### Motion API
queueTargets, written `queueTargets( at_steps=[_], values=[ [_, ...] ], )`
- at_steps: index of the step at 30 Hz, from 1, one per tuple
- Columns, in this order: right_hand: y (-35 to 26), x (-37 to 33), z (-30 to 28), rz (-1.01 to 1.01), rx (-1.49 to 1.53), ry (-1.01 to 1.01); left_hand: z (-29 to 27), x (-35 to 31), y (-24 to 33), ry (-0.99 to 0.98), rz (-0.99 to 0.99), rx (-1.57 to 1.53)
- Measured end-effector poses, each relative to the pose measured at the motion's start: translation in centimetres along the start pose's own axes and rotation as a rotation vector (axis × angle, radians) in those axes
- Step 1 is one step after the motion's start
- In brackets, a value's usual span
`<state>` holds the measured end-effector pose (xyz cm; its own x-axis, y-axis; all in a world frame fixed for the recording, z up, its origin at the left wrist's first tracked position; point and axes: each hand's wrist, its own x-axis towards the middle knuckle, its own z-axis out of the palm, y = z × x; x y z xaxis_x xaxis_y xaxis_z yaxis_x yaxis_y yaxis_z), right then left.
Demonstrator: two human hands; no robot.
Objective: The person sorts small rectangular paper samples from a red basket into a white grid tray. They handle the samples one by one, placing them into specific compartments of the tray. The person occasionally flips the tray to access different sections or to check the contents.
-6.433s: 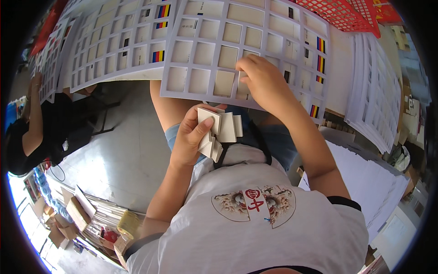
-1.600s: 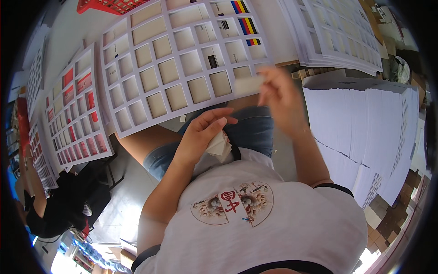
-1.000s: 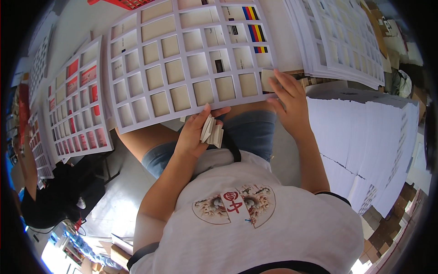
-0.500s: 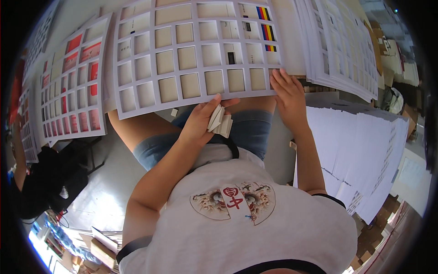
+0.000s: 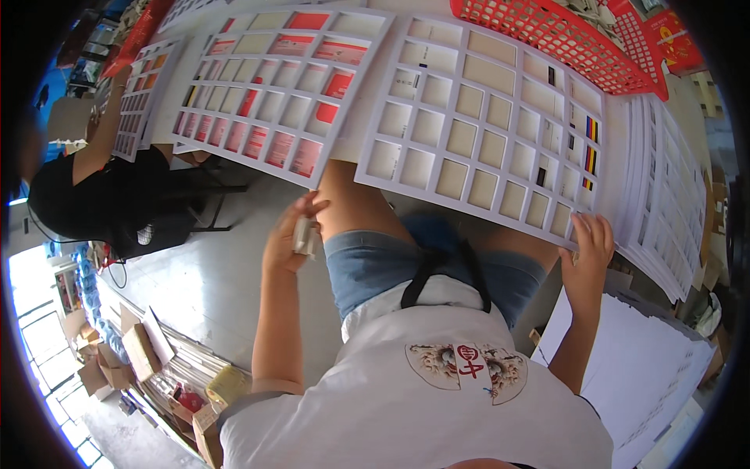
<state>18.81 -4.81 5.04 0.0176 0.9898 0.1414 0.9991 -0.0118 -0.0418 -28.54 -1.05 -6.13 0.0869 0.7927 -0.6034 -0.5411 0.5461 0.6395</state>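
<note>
My left hand [image 5: 287, 241] is closed round a few small pale cardboard pieces [image 5: 304, 237], left of my lap, just below the near corner of a white grid sheet with red-printed backing [image 5: 248, 162]. My right hand [image 5: 590, 262] touches the near right corner of another white grid sheet [image 5: 449, 202], its fingers stretched out over the edge and its thumb apart. That sheet lies on the table, its front edge above my thighs. Some of its rectangular openings show beige board, others white print with dark and coloured bars.
Right of the sheet stands a stack of similar grid sheets [image 5: 652, 195]. A red perforated basket [image 5: 558, 39] sits behind it. White printed sheets [image 5: 641, 367] stand below on the right. A person in black [image 5: 101, 187] sits at the left. Cardboard boxes [image 5: 141, 352] lie on the floor behind.
The view has swung left, so the sheets appear further right. My left hand has moved away from the sheet's front edge to the left, still holding the pieces. My right hand remains at the corner.
</note>
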Motion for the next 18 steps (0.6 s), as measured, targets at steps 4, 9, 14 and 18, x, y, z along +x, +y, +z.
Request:
queueTargets(
  at_steps=[4,9,14,18],
  values=[
    [-6.2,5.1,0.0,-0.238,0.758,-0.038,0.1,-0.1,4.1,0.104,0.223,0.073],
    [-17.8,9.8,4.4,0.027,1.648,-0.632,2.9,0.8,4.8,0.115,0.353,0.135],
    [-18.5,9.4,5.7,0.16,2.027,-0.427,9.2,-5.5,-0.6,-0.107,0.266,0.382],
    [-11.6,5.3,5.3,0.215,1.972,-0.179,10.6,-5.9,-3.1,-0.417,0.136,0.392]
  ],
)
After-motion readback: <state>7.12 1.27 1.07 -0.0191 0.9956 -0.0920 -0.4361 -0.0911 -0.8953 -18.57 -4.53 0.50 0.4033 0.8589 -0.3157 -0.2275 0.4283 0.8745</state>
